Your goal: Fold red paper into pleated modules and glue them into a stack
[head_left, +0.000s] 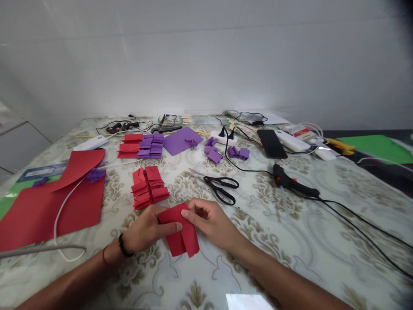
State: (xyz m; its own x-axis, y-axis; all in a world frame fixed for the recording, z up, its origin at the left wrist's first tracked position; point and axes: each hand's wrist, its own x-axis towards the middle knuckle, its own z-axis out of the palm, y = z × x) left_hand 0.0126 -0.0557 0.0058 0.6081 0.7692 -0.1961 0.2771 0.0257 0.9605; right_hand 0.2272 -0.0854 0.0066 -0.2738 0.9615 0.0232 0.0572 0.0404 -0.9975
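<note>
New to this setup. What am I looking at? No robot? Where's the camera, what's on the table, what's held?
No robot: these are a person's two bare hands, filmed by one camera worn on the head, looking forward and down. The left hand and right hand both grip a folded red paper piece at a patterned table. Beyond it lie a stack of folded red pieces, black scissors, a glue gun with its cable, folded purple pieces, a phone and, far left, large red sheets.
</note>
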